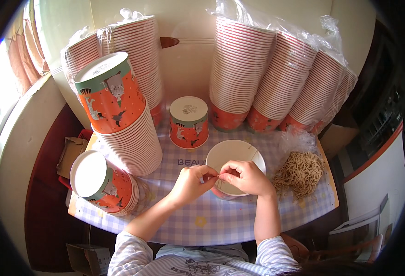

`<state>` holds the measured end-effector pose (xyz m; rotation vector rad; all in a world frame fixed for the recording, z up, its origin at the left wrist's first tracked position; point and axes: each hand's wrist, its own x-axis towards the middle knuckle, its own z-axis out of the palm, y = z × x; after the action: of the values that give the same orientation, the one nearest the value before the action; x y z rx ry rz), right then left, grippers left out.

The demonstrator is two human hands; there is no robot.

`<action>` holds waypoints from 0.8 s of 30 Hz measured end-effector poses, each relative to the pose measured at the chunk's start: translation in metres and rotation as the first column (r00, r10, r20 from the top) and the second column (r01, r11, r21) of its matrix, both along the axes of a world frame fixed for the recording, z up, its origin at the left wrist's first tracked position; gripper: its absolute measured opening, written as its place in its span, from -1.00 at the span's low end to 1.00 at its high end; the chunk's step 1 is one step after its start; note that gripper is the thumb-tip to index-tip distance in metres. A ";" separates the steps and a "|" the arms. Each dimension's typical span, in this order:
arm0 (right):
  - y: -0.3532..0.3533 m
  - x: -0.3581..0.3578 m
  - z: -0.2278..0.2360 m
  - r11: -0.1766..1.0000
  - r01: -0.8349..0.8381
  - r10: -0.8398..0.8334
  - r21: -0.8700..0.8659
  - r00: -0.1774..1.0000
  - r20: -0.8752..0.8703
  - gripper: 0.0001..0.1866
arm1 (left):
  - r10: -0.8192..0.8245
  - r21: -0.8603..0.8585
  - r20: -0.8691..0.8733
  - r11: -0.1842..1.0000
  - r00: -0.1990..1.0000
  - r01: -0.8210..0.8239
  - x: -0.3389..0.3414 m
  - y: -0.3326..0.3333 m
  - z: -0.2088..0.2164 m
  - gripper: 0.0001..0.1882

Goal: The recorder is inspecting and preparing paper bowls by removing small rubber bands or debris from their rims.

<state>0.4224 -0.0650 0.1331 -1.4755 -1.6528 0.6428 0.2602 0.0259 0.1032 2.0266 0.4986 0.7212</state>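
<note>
An upright paper bucket, white inside, stands mouth up at the table's near middle. A thin beige cord shows against its far right inner wall. Over the near left rim, my left hand and my right hand meet with fingertips pinched together. Between them is a bit of cord, mostly hidden by the fingers. Right of the bucket lies a tangled heap of beige cords. One orange and green printed bucket sits upside down beyond my hands.
On the left rise a tall inverted bucket stack and a shorter one. Plastic-wrapped bucket stacks line the back right, and more wrapped stacks the back left. A checked cloth covers the table. Clear plastic touches the cord heap.
</note>
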 end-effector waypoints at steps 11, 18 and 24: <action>0.002 0.002 -0.002 1.000 0.009 -0.009 0.018 1.000 0.017 -0.90 | -0.206 -0.575 0.087 0.788 0.975 0.218 0.002 0.004 -0.001 -0.89; 0.003 0.001 -0.003 0.999 -0.016 0.015 -0.030 0.999 -0.043 -0.90 | -0.208 -0.703 0.144 0.666 0.967 0.248 0.002 0.004 -0.002 -0.89; 0.002 0.001 -0.002 0.999 -0.012 0.010 -0.045 0.999 -0.039 -0.91 | -0.182 -0.677 0.174 0.692 0.968 0.251 0.005 0.003 -0.008 -0.88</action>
<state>0.4230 -0.0629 0.1307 -1.4776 -1.6268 0.7145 0.2653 0.0288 0.0956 1.2923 0.3847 0.3859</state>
